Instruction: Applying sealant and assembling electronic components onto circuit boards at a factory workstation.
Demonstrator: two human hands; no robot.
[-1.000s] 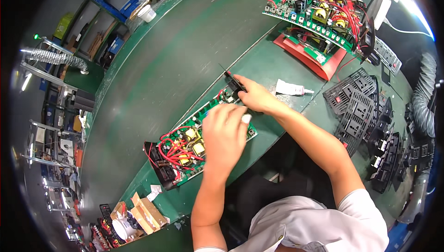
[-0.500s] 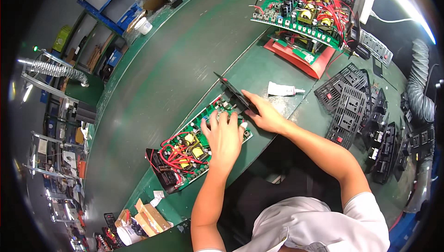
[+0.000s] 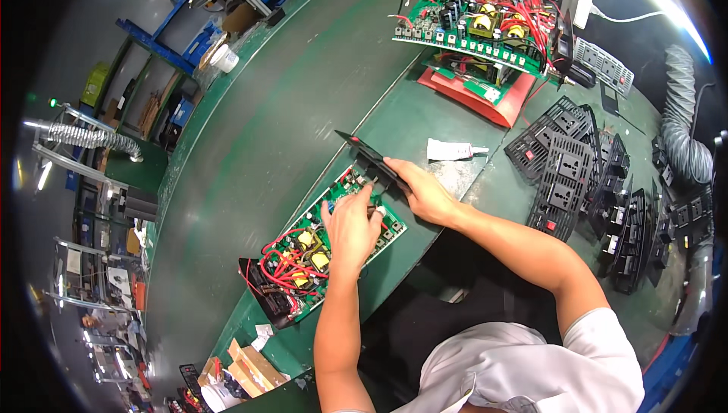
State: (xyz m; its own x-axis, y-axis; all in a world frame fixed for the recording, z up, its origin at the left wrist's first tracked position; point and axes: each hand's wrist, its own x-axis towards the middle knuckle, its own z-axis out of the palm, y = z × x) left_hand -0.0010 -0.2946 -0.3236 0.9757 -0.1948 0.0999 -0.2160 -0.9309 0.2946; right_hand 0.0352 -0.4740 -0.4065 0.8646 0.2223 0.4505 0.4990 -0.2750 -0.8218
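Observation:
A green circuit board (image 3: 392, 232) lies aslant on the bench in front of me, with red wires and yellow-wrapped transformers (image 3: 319, 260) on it. A black end panel (image 3: 262, 292) stands at its near left end. At its far right end my right hand (image 3: 428, 194) grips another black panel (image 3: 364, 157), tilted, with fingers along its edge. My left hand (image 3: 353, 227) is over the board, fingers bent down among the parts beside that panel. Its index finger and thumb close around something small that I cannot make out. A small white spot shows by the thumb.
A white tube (image 3: 449, 150) lies beyond my right hand. More boards (image 3: 474, 41) are stacked above a red sheet (image 3: 485, 106) at the far right. Several black socket panels (image 3: 565, 185) sit right. A cardboard box (image 3: 256, 367) stands near left.
The view has shifted slightly. My left hand's fingers have drawn from spread to closer together, with the index finger now reaching toward the panel. My right hand still holds the panel.

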